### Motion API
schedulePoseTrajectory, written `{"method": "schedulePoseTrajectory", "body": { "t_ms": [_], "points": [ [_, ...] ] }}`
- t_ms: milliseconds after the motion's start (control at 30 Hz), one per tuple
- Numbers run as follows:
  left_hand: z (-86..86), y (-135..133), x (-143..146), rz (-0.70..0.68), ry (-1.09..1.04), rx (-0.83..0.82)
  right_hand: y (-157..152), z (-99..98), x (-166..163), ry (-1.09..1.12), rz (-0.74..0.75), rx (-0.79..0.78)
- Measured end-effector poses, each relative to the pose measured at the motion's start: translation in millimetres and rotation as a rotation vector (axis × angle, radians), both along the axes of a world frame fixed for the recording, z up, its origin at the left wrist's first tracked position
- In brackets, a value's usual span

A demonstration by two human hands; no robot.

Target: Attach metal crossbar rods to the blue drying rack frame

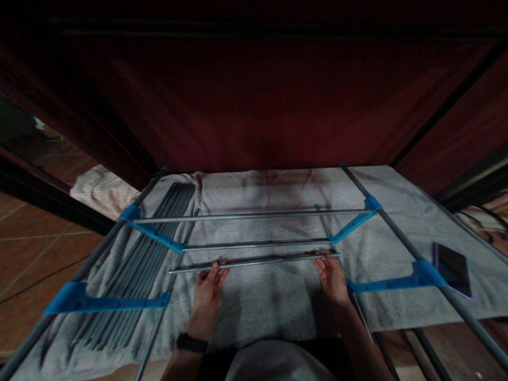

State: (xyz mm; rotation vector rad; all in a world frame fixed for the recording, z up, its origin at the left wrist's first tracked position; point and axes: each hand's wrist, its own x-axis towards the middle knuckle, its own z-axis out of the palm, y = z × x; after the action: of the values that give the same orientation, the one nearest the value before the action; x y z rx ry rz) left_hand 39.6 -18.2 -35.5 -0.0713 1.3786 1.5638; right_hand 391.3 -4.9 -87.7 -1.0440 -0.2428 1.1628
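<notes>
A thin grey metal tube (pixel 262 261) lies crosswise between my hands, its ends apart from the frame's brackets as far as I can see. My left hand (pixel 209 283) pinches it near its left end. Toward its right end, my right hand (pixel 331 276) grips it with fingers curled around. Around them stands a rack frame of grey tubes with blue plastic brackets (pixel 113 304). Two crossbars, an upper one (pixel 254 216) and a lower one (pixel 257 245), span the frame just beyond the held tube. A dark band circles my left wrist.
Several loose grey tubes (pixel 138 275) lie side by side on a grey blanket (pixel 270 296) at the left. A phone (pixel 452 269) rests at the right, outside the frame. A dark red panel (pixel 262 106) rises behind. Tiled floor (pixel 35 233) shows at the left.
</notes>
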Motion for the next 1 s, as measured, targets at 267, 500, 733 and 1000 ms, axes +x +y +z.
{"method": "schedulePoseTrajectory", "body": {
  "t_ms": [267,500,733,1000],
  "points": [
    [-2.6,-1.8,1.3,-0.030,-0.038,0.040,1.2,-8.1,1.7,-0.012,-0.004,-0.035],
    [-1.8,-1.8,5.5,-0.091,-0.070,0.092,1.0,-5.3,0.5,-0.018,0.026,-0.024],
    [-2.4,1.7,6.7,-0.067,-0.055,0.068,0.7,-4.0,-1.1,-0.040,0.025,-0.011],
    [-11.5,0.8,6.9,-0.133,0.035,0.056,0.7,-7.7,0.8,-0.029,0.007,-0.010]
  ]
}}
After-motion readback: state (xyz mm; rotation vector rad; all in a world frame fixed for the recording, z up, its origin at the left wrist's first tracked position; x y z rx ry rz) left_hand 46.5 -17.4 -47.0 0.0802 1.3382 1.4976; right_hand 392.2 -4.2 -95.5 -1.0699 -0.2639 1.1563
